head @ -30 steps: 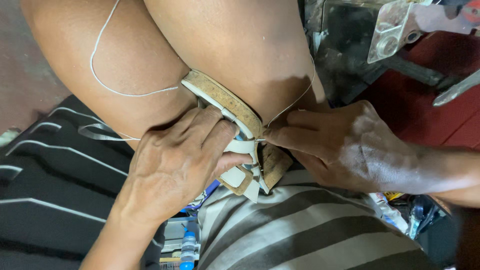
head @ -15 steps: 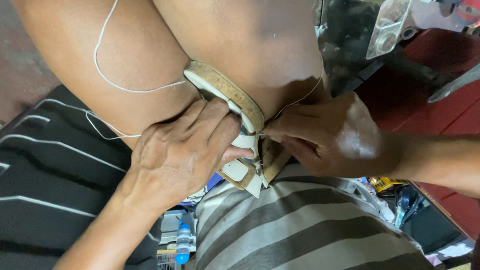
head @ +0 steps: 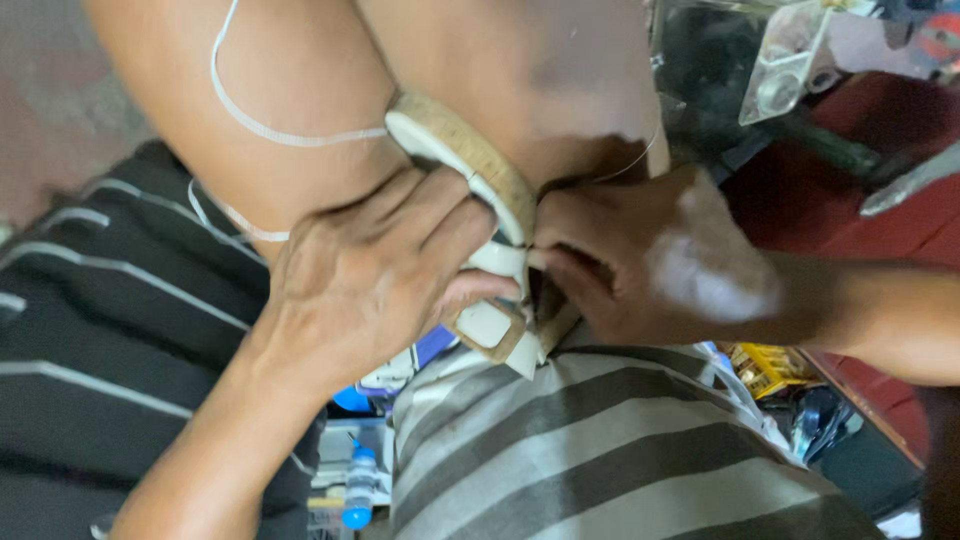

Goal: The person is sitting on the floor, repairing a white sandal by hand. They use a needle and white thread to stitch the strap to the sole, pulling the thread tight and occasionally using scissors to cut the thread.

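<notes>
A cream sandal (head: 470,160) with a cork-coloured sole edge is wedged between my bare knees. My left hand (head: 370,280) wraps around its strap and sole from the left, just above a tan buckle piece (head: 490,330). From the right, my right hand (head: 650,260) pinches at the sole's edge with thumb and fingertips pressed together. What those fingertips hold is hidden. A white thread (head: 250,120) loops across my left leg and runs toward the sandal, and a thin strand (head: 640,160) shows above my right hand.
Grey-and-brown striped shorts (head: 600,450) fill the lower middle and black striped cloth (head: 100,330) lies at the left. A small bottle with a blue cap (head: 357,490) sits below. Yellow clutter (head: 765,365), a red surface (head: 880,200) and a clear plastic part (head: 790,60) are at the right.
Both hands stay on the sandal. My right hand has drawn in tighter against the sole edge, and the thread loop on my leg has shifted slightly.
</notes>
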